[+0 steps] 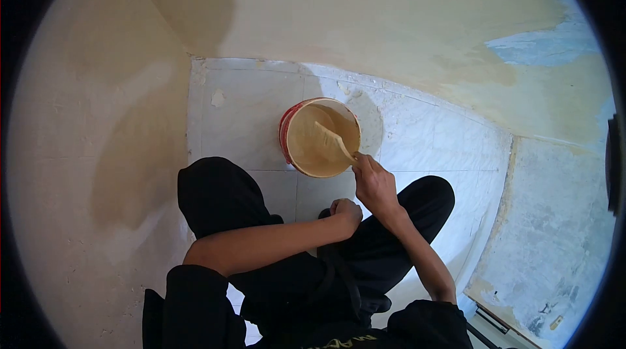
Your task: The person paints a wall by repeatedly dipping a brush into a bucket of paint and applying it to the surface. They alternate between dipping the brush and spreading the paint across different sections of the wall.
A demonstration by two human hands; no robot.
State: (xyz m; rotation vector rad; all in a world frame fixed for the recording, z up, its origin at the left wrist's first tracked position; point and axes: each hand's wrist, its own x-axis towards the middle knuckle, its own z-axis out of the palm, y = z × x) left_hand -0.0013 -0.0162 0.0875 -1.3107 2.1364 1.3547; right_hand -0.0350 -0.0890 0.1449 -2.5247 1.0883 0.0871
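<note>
A red bucket coated inside with tan paste stands on the tiled floor in front of my knees. My right hand is closed on the handle of a paste-covered brush at the bucket's near right rim. The brush's other end reaches over the inside of the bucket. My left hand is curled into a loose fist below the bucket, near my right knee. What it holds, if anything, is hidden.
Tan-coated walls meet behind the bucket and at the left. Bluish bare patches show at the upper right. A grey rough surface lies at the right. My bent knees flank the bucket's near side.
</note>
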